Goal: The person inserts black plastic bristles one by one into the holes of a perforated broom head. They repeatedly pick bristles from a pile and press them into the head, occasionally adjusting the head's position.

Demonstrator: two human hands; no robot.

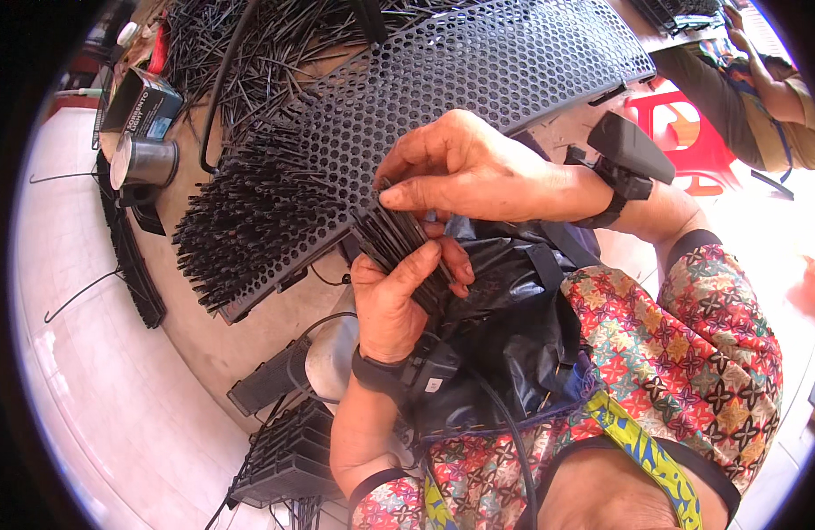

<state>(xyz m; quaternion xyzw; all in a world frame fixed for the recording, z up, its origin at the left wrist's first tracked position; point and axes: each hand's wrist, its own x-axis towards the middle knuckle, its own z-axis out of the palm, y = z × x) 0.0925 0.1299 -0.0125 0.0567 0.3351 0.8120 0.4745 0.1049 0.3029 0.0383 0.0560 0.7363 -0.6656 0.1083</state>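
Note:
My left hand (pixel 393 305) is closed round a bundle of thin black strips (pixel 391 240), held upright in front of my chest. Thumb and fingers of my right hand (pixel 473 172) pinch together at the top ends of the bundle, on something dark and strip-like. Behind both hands slopes a long black panel (pixel 487 66) full of round holes. Black bristle tufts (pixel 248 216) stand densely in its left end, while the holes farther right show bare. A tangled heap of loose black strips (pixel 270 53) lies beyond the panel.
A metal can (pixel 147 162) and a small dark box (pixel 142 104) stand at the left. Below them are black slotted crates (pixel 288 455). A bent black rod (pixel 223 84) rises beside the panel. Another person (pixel 761 97) sits near a red plastic stool (pixel 681 132) at the right.

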